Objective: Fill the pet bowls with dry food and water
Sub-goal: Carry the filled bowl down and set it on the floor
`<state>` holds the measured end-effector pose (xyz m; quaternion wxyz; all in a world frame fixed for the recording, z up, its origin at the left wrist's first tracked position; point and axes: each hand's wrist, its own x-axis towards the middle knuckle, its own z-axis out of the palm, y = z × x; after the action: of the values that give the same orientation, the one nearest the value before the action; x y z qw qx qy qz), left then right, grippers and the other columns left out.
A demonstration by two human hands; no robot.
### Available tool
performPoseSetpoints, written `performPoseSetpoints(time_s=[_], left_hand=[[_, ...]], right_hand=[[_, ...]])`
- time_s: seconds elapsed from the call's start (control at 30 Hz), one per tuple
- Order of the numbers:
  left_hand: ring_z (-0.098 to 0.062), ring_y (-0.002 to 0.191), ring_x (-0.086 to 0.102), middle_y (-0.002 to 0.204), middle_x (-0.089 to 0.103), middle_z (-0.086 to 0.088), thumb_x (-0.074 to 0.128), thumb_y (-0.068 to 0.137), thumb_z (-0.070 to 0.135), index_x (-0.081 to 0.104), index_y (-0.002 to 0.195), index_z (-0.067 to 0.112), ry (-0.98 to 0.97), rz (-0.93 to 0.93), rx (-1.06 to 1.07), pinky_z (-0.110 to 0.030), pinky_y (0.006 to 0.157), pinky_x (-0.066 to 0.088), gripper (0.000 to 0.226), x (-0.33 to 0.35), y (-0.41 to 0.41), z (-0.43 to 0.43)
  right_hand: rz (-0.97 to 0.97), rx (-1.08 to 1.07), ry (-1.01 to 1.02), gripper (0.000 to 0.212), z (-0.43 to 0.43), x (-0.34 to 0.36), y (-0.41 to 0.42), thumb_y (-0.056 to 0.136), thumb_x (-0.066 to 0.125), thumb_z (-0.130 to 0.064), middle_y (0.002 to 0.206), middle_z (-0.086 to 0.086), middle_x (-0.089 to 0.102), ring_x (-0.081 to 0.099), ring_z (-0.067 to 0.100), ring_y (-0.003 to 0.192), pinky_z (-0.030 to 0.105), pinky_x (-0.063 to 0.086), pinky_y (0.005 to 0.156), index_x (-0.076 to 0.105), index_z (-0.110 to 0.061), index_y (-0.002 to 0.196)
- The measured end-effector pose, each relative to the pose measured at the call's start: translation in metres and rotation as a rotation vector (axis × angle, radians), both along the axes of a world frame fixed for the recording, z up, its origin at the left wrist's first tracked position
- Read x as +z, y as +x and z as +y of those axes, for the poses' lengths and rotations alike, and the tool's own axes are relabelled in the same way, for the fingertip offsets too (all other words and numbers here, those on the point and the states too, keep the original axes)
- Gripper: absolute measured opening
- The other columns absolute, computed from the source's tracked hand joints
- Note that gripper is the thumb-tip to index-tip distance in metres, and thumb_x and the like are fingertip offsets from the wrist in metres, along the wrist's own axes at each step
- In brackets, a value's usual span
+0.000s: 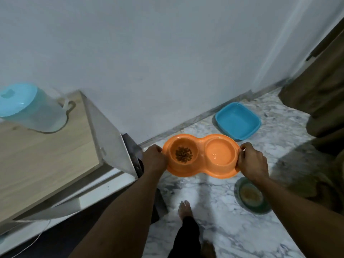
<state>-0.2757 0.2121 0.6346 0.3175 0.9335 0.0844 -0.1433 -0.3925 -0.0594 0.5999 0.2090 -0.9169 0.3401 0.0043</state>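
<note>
Hands are wrapped around both ends of an orange double pet bowl [202,163], which is held level in the air above the marble floor [232,229]. The left hand [153,160] is closed in a firm grip on the left rim, the right hand [252,162] is clamped the same way on the right rim, fingers curled over the edge. Dry kibble [183,155] is seen as a small heap in the left cup, and water [219,154] is seen in the right cup, pretty shallow by the look of it. A blue tray [238,121] is parked on the floor by the wall, just behind the bowl. A dark green dish [252,196] with something brownish in it is spotted on the floor below the right forearm. Off to the left, a pitcher with a blue lid [29,107] is stood on a wooden surface [46,155]. A bare foot [185,209] is visible below the bowl.
</note>
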Motion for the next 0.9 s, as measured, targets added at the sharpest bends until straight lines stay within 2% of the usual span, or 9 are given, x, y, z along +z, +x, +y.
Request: performPoseSetpoints(time_s=[0.1, 0.2, 0.3, 0.37, 0.47, 0.57, 0.7, 0.8, 0.9], left_hand=[[-0.023, 0.094, 0.065, 0.095, 0.070, -0.008, 0.055, 0.083, 0.006, 0.069, 0.095, 0.007, 0.025, 0.036, -0.005, -0.025, 0.076, 0.040, 0.018, -0.036, 0.024, -0.011], [-0.016, 0.085, 0.059, 0.087, 0.062, 0.000, 0.056, 0.086, 0.009, 0.067, 0.096, 0.010, 0.057, 0.096, -0.015, -0.024, 0.072, 0.036, 0.015, -0.089, 0.045, -0.022], [-0.023, 0.087, 0.066, 0.088, 0.069, -0.005, 0.058, 0.083, 0.010, 0.068, 0.094, 0.011, 0.058, 0.108, -0.027, -0.027, 0.073, 0.044, 0.015, -0.165, 0.063, -0.034], [-0.021, 0.087, 0.065, 0.089, 0.070, -0.004, 0.057, 0.083, 0.013, 0.068, 0.095, 0.013, 0.066, 0.114, -0.022, -0.029, 0.076, 0.048, 0.017, -0.219, 0.074, -0.043], [-0.019, 0.085, 0.060, 0.093, 0.067, -0.003, 0.056, 0.086, 0.013, 0.068, 0.102, 0.010, 0.090, 0.134, -0.018, -0.025, 0.074, 0.041, 0.020, -0.307, 0.088, -0.056], [-0.028, 0.097, 0.065, 0.104, 0.070, -0.009, 0.056, 0.087, 0.015, 0.068, 0.108, 0.012, 0.136, 0.160, -0.008, -0.026, 0.075, 0.043, 0.024, -0.405, 0.100, -0.062], [-0.029, 0.102, 0.064, 0.107, 0.070, -0.009, 0.058, 0.087, 0.013, 0.068, 0.115, 0.011, 0.152, 0.199, -0.009, -0.025, 0.072, 0.038, 0.030, -0.526, 0.110, -0.068], [-0.028, 0.101, 0.064, 0.104, 0.069, -0.010, 0.057, 0.087, 0.012, 0.069, 0.111, 0.011, 0.157, 0.222, -0.006, -0.025, 0.073, 0.038, 0.027, -0.595, 0.113, -0.070], [-0.027, 0.097, 0.064, 0.101, 0.070, -0.009, 0.056, 0.086, 0.011, 0.070, 0.107, 0.013, 0.155, 0.238, 0.016, -0.026, 0.074, 0.041, 0.026, -0.646, 0.114, -0.071]], right_hand=[[0.033, -0.026, 0.050, 0.016, -0.007, -0.038, 0.019, 0.098, 0.047, -0.022, 0.096, 0.022, 0.070, 0.063, 0.046, 0.091, 0.045, 0.045, 0.074, 0.053, -0.014, 0.110], [0.071, -0.042, 0.087, 0.016, -0.017, -0.094, 0.039, 0.099, 0.045, -0.024, 0.094, 0.022, 0.071, 0.063, 0.046, 0.092, 0.045, 0.043, 0.075, 0.053, -0.016, 0.111], [0.099, -0.058, 0.107, 0.017, -0.028, -0.168, 0.054, 0.101, 0.045, -0.021, 0.091, 0.020, 0.071, 0.063, 0.045, 0.091, 0.042, 0.035, 0.073, 0.054, -0.012, 0.113], [0.116, -0.062, 0.136, 0.016, -0.036, -0.226, 0.062, 0.102, 0.044, -0.022, 0.086, 0.018, 0.070, 0.064, 0.042, 0.086, 0.040, 0.037, 0.070, 0.053, -0.013, 0.113], [0.117, -0.043, 0.136, 0.013, -0.045, -0.324, 0.073, 0.100, 0.046, -0.024, 0.079, 0.016, 0.069, 0.065, 0.042, 0.080, 0.042, 0.044, 0.071, 0.052, -0.016, 0.109], [0.087, -0.006, 0.100, 0.019, -0.049, -0.424, 0.081, 0.100, 0.043, -0.025, 0.071, 0.013, 0.061, 0.063, 0.044, 0.079, 0.040, 0.037, 0.067, 0.054, -0.013, 0.109], [0.033, 0.033, 0.040, 0.027, -0.056, -0.543, 0.088, 0.095, 0.042, -0.025, 0.066, 0.013, 0.060, 0.062, 0.046, 0.074, 0.038, 0.032, 0.063, 0.056, -0.006, 0.108], [0.018, 0.061, 0.025, 0.015, -0.058, -0.613, 0.096, 0.097, 0.051, -0.011, 0.066, 0.017, 0.060, 0.062, 0.049, 0.073, 0.040, 0.032, 0.065, 0.057, -0.002, 0.108], [-0.019, 0.091, -0.005, 0.014, -0.061, -0.667, 0.101, 0.096, 0.052, -0.008, 0.067, 0.023, 0.063, 0.062, 0.049, 0.068, 0.041, 0.037, 0.063, 0.057, 0.000, 0.106]])
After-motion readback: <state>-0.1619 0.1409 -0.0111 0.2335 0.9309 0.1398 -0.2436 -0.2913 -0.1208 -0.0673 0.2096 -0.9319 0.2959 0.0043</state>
